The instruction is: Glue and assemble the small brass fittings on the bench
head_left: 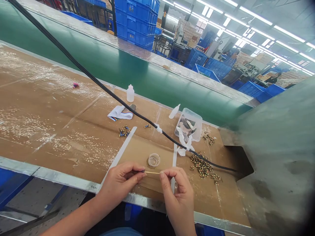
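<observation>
Close to the bench's front edge, my right hand (177,188) pinches one end of a thin wooden stick (153,172), like a toothpick. My left hand (121,182) is closed too, thumb and forefinger pinching a tiny dark piece (143,171) against the stick's other end; its kind is too small to make out. Just beyond the stick stands a small clear round cup (154,160). To the right lies a heap of small dark-and-gold parts (201,165). A few blue-and-gold parts (124,131) lie to the left.
A black cable (98,82) crosses diagonally above the cardboard-covered bench (73,131). White squeeze bottles (130,93), a striped white ribbon (119,113) and a clear plastic box (197,131) stand or lie farther back. Behind runs a green conveyor belt (137,70); a metal panel (278,154) rises at right.
</observation>
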The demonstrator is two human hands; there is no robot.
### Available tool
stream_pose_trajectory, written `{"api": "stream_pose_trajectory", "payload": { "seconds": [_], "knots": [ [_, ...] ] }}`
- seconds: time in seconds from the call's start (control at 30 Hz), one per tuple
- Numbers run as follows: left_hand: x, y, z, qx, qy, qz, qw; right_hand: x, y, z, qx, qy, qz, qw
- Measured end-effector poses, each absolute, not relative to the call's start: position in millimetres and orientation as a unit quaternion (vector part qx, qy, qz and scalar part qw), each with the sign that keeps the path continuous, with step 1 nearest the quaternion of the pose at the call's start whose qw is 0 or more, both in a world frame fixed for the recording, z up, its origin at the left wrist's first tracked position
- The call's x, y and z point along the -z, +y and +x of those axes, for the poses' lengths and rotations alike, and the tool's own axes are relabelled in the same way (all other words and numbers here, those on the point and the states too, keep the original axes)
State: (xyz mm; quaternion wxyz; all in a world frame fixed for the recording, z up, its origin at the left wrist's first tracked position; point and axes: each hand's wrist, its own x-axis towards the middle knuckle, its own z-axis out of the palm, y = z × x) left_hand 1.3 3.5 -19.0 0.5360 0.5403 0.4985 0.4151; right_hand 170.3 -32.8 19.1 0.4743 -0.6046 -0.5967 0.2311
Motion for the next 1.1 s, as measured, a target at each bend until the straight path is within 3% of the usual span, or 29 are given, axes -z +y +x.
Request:
{"api": "stream_pose_trajectory", "payload": {
  "seconds": [0.27, 0.57, 0.73, 0.87, 1.1],
  "knots": [
    [17.2, 3.7, -0.4, -0.385, 0.506, 0.586, 0.501, -23.2, -28.9, 177.4, -0.219, -0.6, -0.601, 0.48],
    [16.5, 3.2, -1.7, -0.377, 0.485, 0.611, 0.499, -14.9, -11.6, 187.5, -0.068, -0.655, -0.616, 0.432],
    [16.5, 4.0, -2.3, -0.38, 0.467, 0.638, 0.481, -6.2, -13.1, 184.3, -0.112, -0.66, -0.629, 0.395],
    [18.5, 4.9, 0.1, -0.372, 0.45, 0.659, 0.474, 0.5, -20.6, 211.5, -0.134, -0.627, -0.662, 0.389],
    [24.6, 4.3, 1.6, -0.379, 0.441, 0.666, 0.467, 11.4, -29.0, 282.9, -0.055, -0.542, -0.768, 0.337]
  ]
}}
